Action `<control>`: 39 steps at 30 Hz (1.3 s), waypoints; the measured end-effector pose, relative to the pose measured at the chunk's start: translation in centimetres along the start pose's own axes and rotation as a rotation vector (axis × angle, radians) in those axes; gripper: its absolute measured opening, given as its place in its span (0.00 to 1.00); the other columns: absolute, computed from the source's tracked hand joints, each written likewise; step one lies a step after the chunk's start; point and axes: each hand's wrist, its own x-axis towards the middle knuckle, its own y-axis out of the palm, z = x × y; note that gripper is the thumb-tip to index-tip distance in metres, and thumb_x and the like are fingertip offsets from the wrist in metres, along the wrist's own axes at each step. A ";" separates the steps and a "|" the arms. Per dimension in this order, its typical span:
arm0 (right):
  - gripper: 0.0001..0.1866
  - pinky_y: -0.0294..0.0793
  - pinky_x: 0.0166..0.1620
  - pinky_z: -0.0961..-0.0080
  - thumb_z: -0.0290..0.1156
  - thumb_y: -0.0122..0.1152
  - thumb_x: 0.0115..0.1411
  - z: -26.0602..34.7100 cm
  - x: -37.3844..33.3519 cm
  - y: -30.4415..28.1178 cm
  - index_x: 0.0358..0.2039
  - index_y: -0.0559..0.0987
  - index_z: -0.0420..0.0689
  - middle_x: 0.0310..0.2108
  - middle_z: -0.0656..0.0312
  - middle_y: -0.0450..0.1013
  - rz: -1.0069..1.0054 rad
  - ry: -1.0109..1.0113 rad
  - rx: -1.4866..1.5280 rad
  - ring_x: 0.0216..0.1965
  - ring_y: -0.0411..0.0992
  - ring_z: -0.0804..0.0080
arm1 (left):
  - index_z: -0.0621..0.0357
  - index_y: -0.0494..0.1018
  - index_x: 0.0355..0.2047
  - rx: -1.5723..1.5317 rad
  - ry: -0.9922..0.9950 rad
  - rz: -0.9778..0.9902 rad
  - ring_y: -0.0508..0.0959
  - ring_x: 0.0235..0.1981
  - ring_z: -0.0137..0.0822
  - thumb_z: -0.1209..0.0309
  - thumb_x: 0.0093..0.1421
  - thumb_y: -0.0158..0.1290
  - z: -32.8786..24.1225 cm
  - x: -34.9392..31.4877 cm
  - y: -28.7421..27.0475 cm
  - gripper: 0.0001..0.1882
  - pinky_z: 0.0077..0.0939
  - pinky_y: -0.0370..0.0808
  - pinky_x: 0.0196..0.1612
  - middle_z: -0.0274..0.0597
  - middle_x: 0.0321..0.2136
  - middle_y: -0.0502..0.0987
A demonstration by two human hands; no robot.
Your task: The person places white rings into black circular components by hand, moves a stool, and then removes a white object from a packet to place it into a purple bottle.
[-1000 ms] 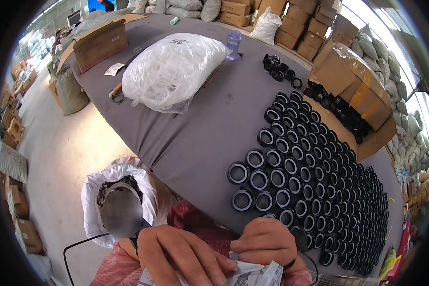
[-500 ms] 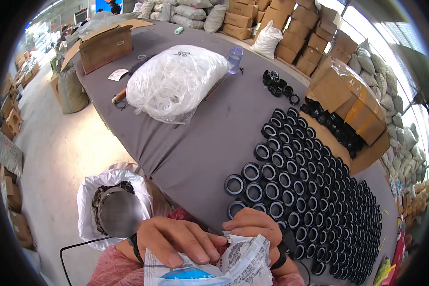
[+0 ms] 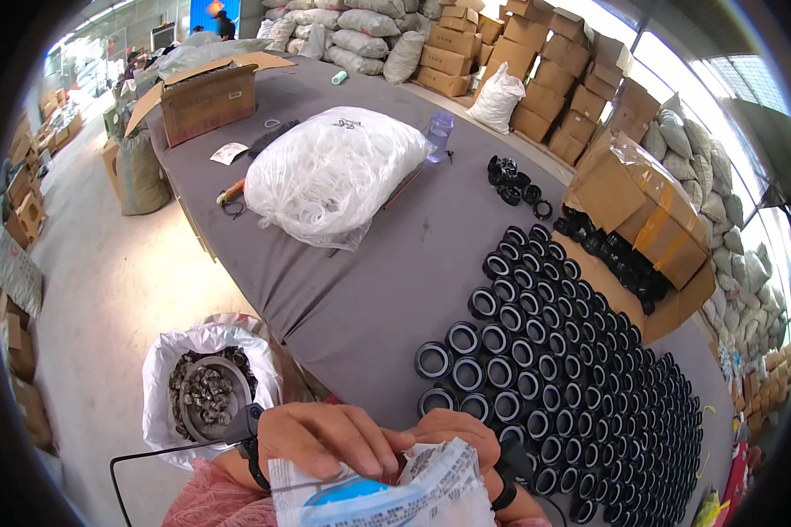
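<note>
Close to me at the lower edge, a white and blue printed plastic packet [image 3: 387, 501] is held between both hands. My left hand [image 3: 330, 439] has its fingers bent over the packet's upper left side. Gripping its upper right part is my right hand [image 3: 457, 433], its fingers curled in. The two hands nearly meet at the packet's top edge, which looks crumpled; what lies inside it is hidden. Just beyond my right hand, many black rings [image 3: 468, 373] with pale inner rims stand in rows on the grey-covered table [image 3: 351, 307].
A clear bag of white rings [image 3: 334, 176] lies mid-table, near a clear bottle [image 3: 439, 136]. An open carton [image 3: 209, 101] stands far left; another carton [image 3: 668, 211] spills black parts at right. Left of the table, a white-lined sack [image 3: 163, 386] holds a bowl of small metal parts [image 3: 211, 395].
The view has shifted slightly, so the table's things appear a little lower. The bowl of small metal parts now shows clearly. Both hands keep hold of the packet.
</note>
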 end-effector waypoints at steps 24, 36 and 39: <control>0.11 0.68 0.22 0.81 0.30 0.57 0.60 -3.9 -3.4 1.2 0.37 0.76 0.34 0.28 0.56 0.74 -0.576 0.574 0.334 0.19 0.70 0.73 | 0.63 0.75 0.41 1.105 -0.280 -0.262 0.74 0.46 0.43 0.77 0.56 0.50 6.2 -2.5 -2.9 0.13 0.36 0.67 0.51 0.50 0.45 0.74; 0.11 0.69 0.28 0.82 0.31 0.51 0.64 -4.4 -4.6 1.1 0.39 0.74 0.35 0.27 0.61 0.74 -0.548 0.500 0.428 0.25 0.71 0.78 | 0.58 0.71 0.48 1.578 -0.237 0.068 0.66 0.53 0.55 0.62 0.58 0.49 6.8 -2.6 -3.7 0.20 0.57 0.53 0.58 0.54 0.52 0.66; 0.09 0.69 0.28 0.83 0.28 0.53 0.62 -4.4 -4.2 0.6 0.38 0.75 0.36 0.26 0.63 0.73 -0.719 0.462 0.313 0.24 0.69 0.79 | 0.60 0.64 0.55 1.348 -0.327 0.035 0.65 0.54 0.54 0.58 0.57 0.51 7.2 -1.6 -3.7 0.28 0.51 0.55 0.59 0.55 0.53 0.65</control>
